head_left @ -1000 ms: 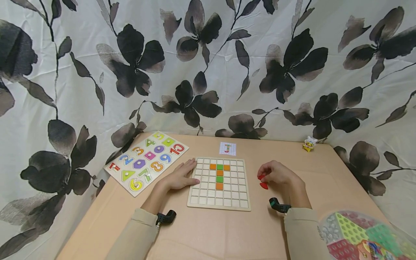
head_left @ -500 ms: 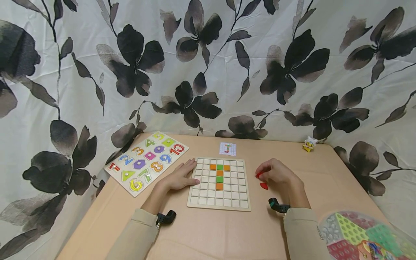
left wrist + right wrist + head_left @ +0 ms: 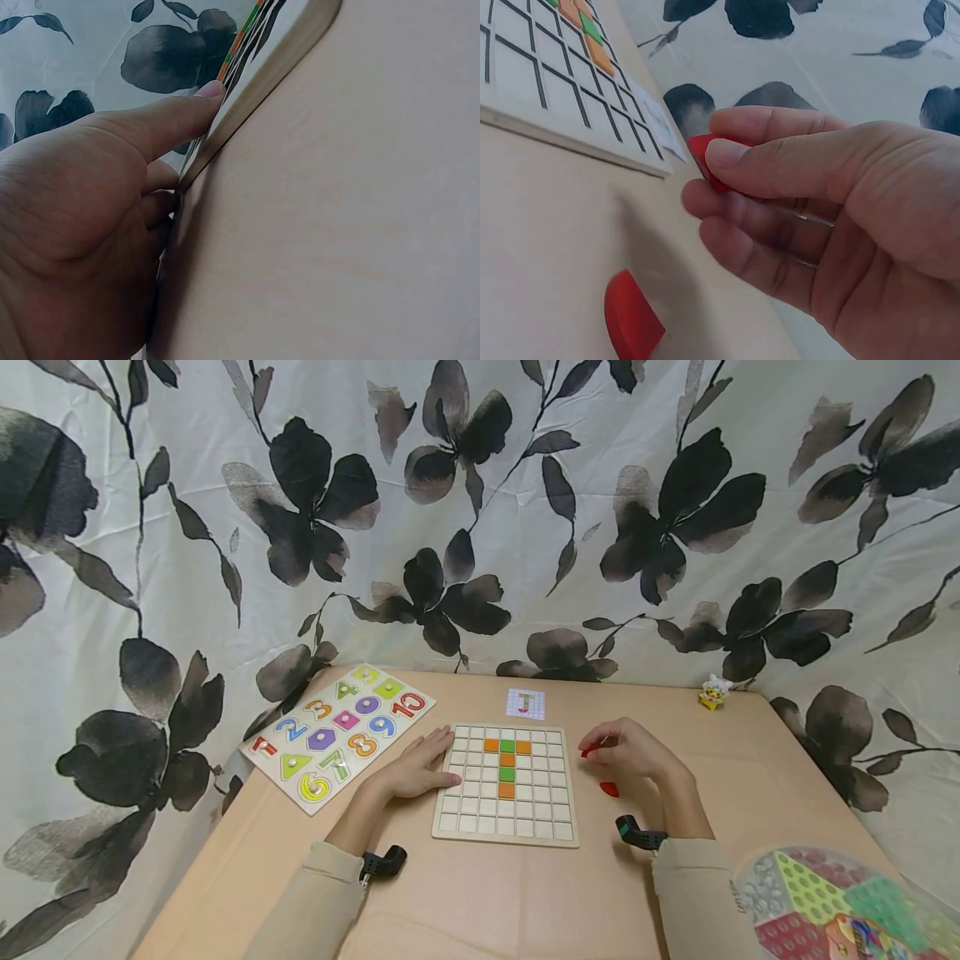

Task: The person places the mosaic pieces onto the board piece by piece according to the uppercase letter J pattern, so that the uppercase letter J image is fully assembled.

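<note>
A white grid board (image 3: 465, 821) with a wooden rim lies mid-table, orange and green square tiles (image 3: 507, 760) on it in a T-like figure. My left hand (image 3: 411, 768) rests along the board's left edge, thumb on the rim as the left wrist view shows. To the right of the board, my right hand (image 3: 636, 753) pinches a red piece (image 3: 699, 147) between thumb and fingers, raised off the table. Another red piece (image 3: 632, 319), with one curved side, lies on the table below that hand. The fingers cover much of the held piece.
Behind the board lies a small printed card (image 3: 526, 703) with a gridded figure. A number-and-shape puzzle board (image 3: 318, 758) lies at the left. A small yellow and white figurine (image 3: 714, 692) stands at the back right. A clear container of coloured pieces (image 3: 825, 902) occupies the front right corner.
My right hand has lifted the red piece and moved a little left and away, toward the board. The other red piece stays on the table. My left hand has not moved.
</note>
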The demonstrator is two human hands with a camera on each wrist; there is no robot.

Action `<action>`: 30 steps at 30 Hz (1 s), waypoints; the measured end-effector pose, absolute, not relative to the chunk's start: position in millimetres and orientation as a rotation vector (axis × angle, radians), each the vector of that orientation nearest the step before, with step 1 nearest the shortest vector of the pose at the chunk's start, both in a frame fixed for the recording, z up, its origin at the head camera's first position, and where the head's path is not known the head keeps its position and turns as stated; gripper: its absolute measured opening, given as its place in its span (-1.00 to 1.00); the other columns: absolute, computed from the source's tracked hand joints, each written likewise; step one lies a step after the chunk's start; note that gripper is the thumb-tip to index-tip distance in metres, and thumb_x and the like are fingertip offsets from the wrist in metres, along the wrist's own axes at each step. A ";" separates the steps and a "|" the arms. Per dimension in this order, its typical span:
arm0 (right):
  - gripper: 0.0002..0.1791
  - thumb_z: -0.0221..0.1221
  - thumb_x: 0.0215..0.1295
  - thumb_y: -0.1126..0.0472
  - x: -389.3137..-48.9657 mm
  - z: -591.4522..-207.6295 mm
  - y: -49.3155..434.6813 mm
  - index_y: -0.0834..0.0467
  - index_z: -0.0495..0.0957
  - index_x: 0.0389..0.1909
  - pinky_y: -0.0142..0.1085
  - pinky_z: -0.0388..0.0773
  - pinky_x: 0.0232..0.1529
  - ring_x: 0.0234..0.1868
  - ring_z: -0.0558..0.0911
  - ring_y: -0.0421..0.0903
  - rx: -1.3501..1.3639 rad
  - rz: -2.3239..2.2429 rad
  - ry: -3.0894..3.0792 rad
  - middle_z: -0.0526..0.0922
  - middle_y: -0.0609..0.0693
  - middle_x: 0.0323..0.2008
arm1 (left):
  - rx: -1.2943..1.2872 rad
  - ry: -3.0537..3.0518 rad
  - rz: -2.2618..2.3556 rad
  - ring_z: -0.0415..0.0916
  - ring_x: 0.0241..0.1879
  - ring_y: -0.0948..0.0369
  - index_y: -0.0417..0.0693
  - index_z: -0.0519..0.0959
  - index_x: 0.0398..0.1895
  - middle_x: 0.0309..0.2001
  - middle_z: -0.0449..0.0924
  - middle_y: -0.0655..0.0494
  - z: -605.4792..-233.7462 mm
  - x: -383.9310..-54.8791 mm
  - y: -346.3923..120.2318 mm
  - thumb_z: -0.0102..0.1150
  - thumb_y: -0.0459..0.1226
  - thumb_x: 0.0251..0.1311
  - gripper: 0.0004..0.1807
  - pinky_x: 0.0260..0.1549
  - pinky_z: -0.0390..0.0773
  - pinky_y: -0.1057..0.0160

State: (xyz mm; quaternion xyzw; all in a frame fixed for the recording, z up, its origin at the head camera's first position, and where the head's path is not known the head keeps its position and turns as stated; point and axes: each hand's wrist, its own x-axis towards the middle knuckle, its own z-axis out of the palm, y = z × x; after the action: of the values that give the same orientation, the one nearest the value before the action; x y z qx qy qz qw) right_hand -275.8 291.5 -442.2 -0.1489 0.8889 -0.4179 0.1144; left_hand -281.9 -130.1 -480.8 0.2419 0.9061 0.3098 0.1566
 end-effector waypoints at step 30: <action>-0.79 0.40 0.26 0.37 -276.2 -434.2 244.4 0.19 0.74 -0.09 -0.30 0.68 -0.07 -0.17 0.68 0.00 -0.511 -1.366 2.587 0.77 -0.01 -0.23 | 0.699 2.598 0.892 -0.28 0.70 -0.11 -0.22 0.04 0.66 0.70 -0.16 -0.15 -475.9 -279.7 -129.1 0.28 0.06 0.36 0.01 0.67 -0.32 -0.13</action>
State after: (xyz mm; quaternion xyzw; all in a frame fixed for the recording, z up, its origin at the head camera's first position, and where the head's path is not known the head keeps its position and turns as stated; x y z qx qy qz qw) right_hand -276.2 244.4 -434.2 -0.1714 0.8679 -0.4584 0.0858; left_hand -279.7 -129.1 -475.9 0.2438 0.9057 0.3111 0.1530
